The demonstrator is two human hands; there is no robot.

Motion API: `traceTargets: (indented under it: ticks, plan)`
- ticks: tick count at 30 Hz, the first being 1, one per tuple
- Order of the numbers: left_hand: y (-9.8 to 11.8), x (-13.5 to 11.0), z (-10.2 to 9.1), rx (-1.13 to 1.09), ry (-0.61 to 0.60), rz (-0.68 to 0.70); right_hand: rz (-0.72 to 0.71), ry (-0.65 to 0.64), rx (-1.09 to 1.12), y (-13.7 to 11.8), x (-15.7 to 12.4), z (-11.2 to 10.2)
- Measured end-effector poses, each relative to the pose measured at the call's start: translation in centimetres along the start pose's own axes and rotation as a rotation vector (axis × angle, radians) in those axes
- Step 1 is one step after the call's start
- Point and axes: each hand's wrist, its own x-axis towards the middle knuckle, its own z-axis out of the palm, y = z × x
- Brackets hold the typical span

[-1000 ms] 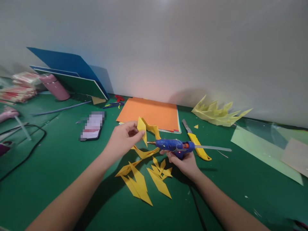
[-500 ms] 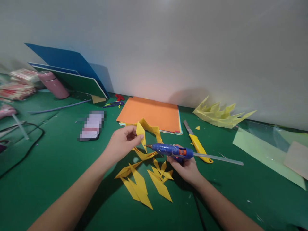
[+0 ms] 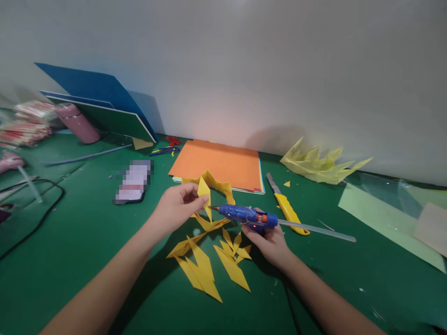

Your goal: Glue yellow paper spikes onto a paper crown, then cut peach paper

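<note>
My left hand (image 3: 178, 204) pinches a folded yellow paper piece (image 3: 204, 191), part of a chain of joined yellow points that curls toward the orange sheets. My right hand (image 3: 268, 242) grips a blue hot glue gun (image 3: 246, 215) with a clear glue stick jutting out of its back; its metal nozzle touches the held piece. Several loose folded yellow points (image 3: 206, 265) lie on the green mat just below both hands.
A yellow utility knife (image 3: 286, 207) lies right of the gun. A stack of orange sheets (image 3: 220, 164), a pale yellow spiky paper shape (image 3: 321, 165), a phone (image 3: 133, 182), blue boards (image 3: 94, 100), a pink cylinder (image 3: 78, 123) and a black cable (image 3: 35, 218) surround the mat.
The glue gun has moved left, bringing its nozzle up against the yellow piece in my left hand. The left hand has stayed almost still.
</note>
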Motion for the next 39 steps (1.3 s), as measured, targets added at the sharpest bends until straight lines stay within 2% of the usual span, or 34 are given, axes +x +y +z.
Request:
traceTargets:
  ticks: [26, 39]
  plan:
    - [-0.1, 0.6, -0.3, -0.108, 0.086, -0.047, -0.029, 0.023, -0.091, 0.3, 0.1, -0.3]
    - [0.9, 0.5, -0.9, -0.165, 0.144, -0.064, -0.045, -0.053, -0.125, 0.4, 0.2, -0.3]
